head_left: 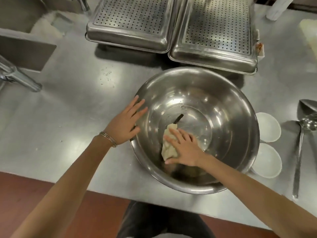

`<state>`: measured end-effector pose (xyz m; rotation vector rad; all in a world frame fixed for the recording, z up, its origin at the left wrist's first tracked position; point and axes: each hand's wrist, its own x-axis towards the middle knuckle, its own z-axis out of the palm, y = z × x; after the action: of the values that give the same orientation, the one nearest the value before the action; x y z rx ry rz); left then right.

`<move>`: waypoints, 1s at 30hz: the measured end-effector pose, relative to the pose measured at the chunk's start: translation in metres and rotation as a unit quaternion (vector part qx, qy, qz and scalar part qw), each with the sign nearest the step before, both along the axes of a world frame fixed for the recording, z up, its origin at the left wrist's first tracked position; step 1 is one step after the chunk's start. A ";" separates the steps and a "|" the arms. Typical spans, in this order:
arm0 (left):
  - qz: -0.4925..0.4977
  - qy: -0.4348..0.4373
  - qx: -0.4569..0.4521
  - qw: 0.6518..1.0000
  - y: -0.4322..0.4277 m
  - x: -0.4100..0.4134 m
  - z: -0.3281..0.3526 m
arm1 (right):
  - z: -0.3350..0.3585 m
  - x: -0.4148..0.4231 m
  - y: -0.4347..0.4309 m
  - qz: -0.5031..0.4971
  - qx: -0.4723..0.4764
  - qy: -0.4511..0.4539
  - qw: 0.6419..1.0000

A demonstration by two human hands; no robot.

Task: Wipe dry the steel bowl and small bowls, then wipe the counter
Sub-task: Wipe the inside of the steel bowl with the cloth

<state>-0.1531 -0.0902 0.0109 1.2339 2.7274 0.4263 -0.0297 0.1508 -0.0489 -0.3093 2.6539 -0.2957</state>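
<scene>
Stainless steel table filled most of the frame, red-brown floor along the bottom edge, sink basin at upper left. Large round steel bowl sat upright on the table, centre-right, near the front edge. Pale yellow crumpled cloth lay inside it on the lower left of the bowl's floor. Right hand was inside the bowl, palm down on the cloth, fingers splayed and straight, pressing it flat, not clenched round it. Left hand was flat against the bowl's left outer rim, fingers straight and together, released, gripping nothing. Thin metal bangles on the left wrist.

Upper small white bowl and lower small white bowl stood upright just right of the steel bowl, partly hidden behind its rim, close to each other. Long-handled steel ladle lay on the table further right, with another steel spoon head at the right edge.

Left perforated steel tray and right perforated steel tray sat upside down side by side at the top, touching; the right one's near edge was just behind the steel bowl. Small specks or droplets were on the table left of centre. Steel pipe at the left edge. White object at upper right, too cropped to tell.
</scene>
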 end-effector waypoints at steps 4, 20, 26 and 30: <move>0.121 -0.020 -0.008 0.992 0.018 0.009 0.002 | -0.010 -0.001 -0.017 -0.026 0.060 0.100 0.993; 0.177 -0.144 0.192 0.955 0.026 0.003 -0.015 | -0.022 -0.102 -0.033 -0.201 -0.003 0.220 0.955; 0.265 -0.273 0.296 0.876 0.026 0.004 -0.011 | -0.008 -0.090 -0.022 -0.086 -0.075 0.156 0.981; 0.312 -0.365 0.354 0.802 0.026 0.012 -0.008 | 0.023 -0.111 -0.014 -0.323 -0.312 0.285 0.847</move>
<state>-0.1414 -0.0639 0.0031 0.0430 2.1896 1.6859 -0.1411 0.1364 -0.0260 0.4007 3.0772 -1.5074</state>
